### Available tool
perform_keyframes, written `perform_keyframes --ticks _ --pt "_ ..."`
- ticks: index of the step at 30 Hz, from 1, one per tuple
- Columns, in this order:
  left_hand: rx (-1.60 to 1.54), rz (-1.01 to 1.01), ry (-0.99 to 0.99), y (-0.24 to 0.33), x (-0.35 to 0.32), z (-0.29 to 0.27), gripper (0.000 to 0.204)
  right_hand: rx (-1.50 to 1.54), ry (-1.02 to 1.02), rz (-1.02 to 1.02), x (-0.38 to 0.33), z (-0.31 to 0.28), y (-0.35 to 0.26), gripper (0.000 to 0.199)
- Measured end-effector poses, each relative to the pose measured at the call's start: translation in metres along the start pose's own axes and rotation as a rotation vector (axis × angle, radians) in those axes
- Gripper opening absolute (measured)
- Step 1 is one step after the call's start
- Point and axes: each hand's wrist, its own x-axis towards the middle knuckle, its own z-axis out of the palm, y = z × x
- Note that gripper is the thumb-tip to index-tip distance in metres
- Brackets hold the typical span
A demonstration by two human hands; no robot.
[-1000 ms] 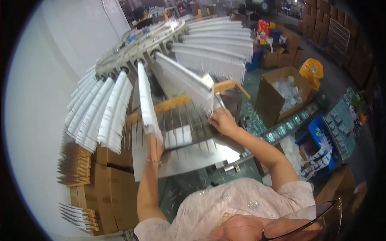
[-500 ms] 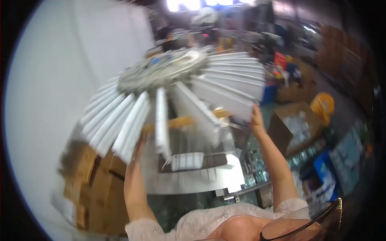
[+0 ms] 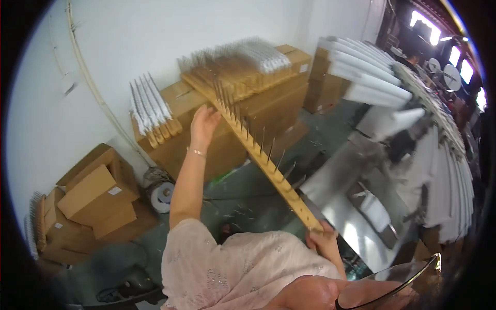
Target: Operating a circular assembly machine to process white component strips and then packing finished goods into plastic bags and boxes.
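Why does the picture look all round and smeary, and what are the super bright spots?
In the head view, the fisheye lens bends straight edges and leaves black corners; the long wooden strip of metal pins smears at its far end, as do the white rods on the right, from motion; bright ceiling lights blow out top right; the metal table shows glare.

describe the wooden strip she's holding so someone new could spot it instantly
Start at the stacked brown cardboard boxes against the white wall. Running diagonally from them toward the person is a long wooden strip studded with upright metal pins, right hand at its near end, left hand by its far end. Unlike the racks resting on the boxes, its pins are bare.
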Motion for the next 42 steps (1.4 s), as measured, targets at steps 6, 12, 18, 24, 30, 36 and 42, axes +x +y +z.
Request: perform_keyframes --ticks 6,12,18,24,30,36,42 --pt "0.494 -0.039 0.185 0.044 -0.061 -0.112 0.020 0.194 -0.244 -0.101 0.278 0.149 0.049 0.018" --pt "0.581 -0.295 0.655 0.065 -0.157 -0.199 0.015 0.100 -0.145 0.042 0.494 0.230 0.061 0.017" --pt "0.529 -0.205 0.779 0.100 -0.193 -0.239 0.017 0.221 0.045 0.042 0.586 0.267 0.065 0.016" --pt "0.510 -0.153 0.839 0.099 -0.171 -0.246 0.017 0.430 -0.036 0.280 0.568 0.315 0.087 0.025" --pt "0.513 -0.282 0.660 0.087 -0.142 -0.247 0.020 0.067 -0.618 0.315 0.537 0.379 0.103 0.038" --pt "0.684 -0.335 0.593 0.101 -0.124 -0.222 0.020 0.160 -0.567 0.440 0.566 0.334 0.077 0.025" --pt "1.135 -0.237 -0.033 0.155 -0.077 -0.144 0.019 0.042 -0.428 0.246 0.524 0.291 0.054 0.021"
